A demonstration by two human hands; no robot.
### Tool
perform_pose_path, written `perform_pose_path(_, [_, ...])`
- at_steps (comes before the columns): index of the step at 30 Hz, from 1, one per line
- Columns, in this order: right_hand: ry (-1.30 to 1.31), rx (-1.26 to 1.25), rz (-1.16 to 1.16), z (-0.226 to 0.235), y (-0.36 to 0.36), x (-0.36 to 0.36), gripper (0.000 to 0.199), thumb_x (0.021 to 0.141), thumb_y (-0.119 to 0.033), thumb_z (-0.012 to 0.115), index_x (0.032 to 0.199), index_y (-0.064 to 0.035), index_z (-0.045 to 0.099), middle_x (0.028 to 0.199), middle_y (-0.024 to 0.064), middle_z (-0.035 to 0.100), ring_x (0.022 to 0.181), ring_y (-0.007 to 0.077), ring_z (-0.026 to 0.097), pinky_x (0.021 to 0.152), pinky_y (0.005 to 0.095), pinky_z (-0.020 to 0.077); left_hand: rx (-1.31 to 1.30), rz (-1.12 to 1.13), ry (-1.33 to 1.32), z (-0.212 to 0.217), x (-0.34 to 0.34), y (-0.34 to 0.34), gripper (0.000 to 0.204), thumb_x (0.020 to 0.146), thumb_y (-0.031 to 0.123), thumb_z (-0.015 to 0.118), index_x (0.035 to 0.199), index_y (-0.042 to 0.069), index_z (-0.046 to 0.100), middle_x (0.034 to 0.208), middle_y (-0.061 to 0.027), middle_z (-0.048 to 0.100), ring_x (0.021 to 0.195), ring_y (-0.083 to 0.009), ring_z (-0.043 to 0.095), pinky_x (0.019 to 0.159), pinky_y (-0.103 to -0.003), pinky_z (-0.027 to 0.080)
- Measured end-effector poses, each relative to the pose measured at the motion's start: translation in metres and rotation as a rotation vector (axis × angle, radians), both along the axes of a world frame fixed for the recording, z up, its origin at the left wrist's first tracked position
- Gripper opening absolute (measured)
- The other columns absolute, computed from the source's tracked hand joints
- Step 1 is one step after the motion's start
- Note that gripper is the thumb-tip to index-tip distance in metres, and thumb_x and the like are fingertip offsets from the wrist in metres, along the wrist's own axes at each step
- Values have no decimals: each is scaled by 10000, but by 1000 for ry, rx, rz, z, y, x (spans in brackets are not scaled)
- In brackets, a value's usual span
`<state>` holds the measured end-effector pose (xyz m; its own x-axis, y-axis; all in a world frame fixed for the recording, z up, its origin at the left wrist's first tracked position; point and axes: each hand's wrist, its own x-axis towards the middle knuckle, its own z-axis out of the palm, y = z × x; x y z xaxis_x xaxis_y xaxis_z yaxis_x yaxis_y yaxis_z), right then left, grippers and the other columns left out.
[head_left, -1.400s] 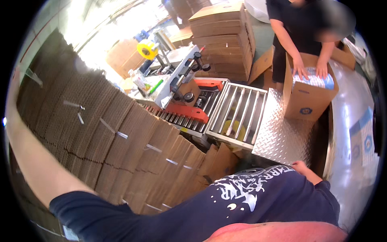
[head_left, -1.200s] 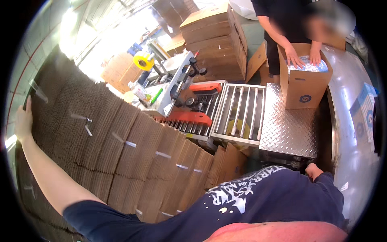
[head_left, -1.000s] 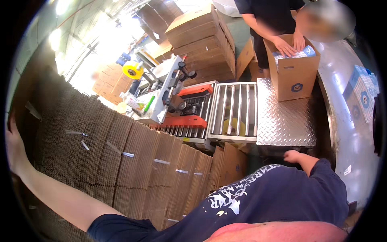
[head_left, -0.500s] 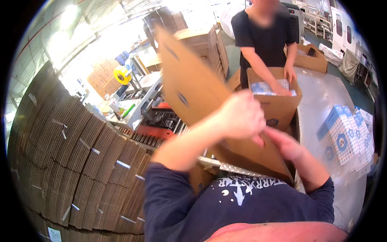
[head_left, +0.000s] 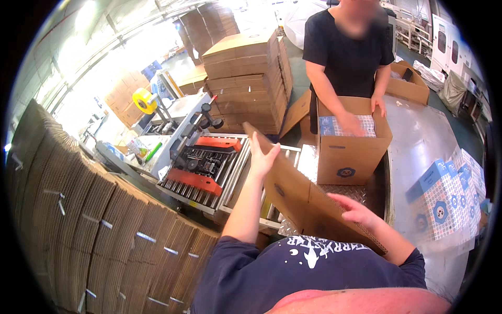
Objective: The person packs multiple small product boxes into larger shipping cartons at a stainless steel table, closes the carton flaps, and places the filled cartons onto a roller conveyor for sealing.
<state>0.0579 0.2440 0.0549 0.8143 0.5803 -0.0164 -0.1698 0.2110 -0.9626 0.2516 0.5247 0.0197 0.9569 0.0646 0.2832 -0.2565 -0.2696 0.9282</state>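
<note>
A folded cardboard carton (head_left: 306, 196) stands tilted in front of my chest, its printed outer panel partly in shadow. At its far left corner my left hand (head_left: 263, 157) grips the edge, thumb spread from the fingers. My right hand (head_left: 361, 213) holds the upper right edge, its fingers bent over the cardboard. Just beyond stands an open carton (head_left: 350, 157) with blue-and-white patterned packs (head_left: 334, 125) inside. Across from me, a person in a black shirt (head_left: 345, 57) has one hand over the packs and the other on the carton's rim.
Tall stacks of flat cardboard (head_left: 120, 235) rise on my left. A roller conveyor (head_left: 204, 167) with orange side guides and a yellow tape roll (head_left: 145, 100) lies past them. More flat cartons (head_left: 246, 83) are stacked behind. Patterned packs (head_left: 444, 193) stand on the metal table (head_left: 413, 136) at right.
The carton in my hands has swung down and become lower. My left hand has moved from beside the right hand out to the carton's far left corner. The other person's hand has shifted over the packs.
</note>
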Motion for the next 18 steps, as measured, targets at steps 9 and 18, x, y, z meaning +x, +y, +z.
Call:
perform_pose_path(9, [-168, -597, -443, 22, -62, 52, 382, 626, -55, 588, 988, 53, 642, 991, 92, 656, 880, 146, 615, 781, 262, 487, -111, -393, 104, 22, 29, 25, 769, 621, -11, 553, 1348, 50, 309, 1423, -263, 175, 1337, -315, 209, 1045, -362, 261])
perform_pose_path(18, [-517, -934, -817, 28, -38, 58, 484, 709, -166, 641, 1179, -77, 569, 1336, 160, 448, 1200, 266, 460, 1005, 351, 338, 619, -771, -134, 43, 9, -43, 707, 663, 96, 582, 1332, 89, 351, 1459, -318, 61, 1373, -426, 83, 1109, -429, 170])
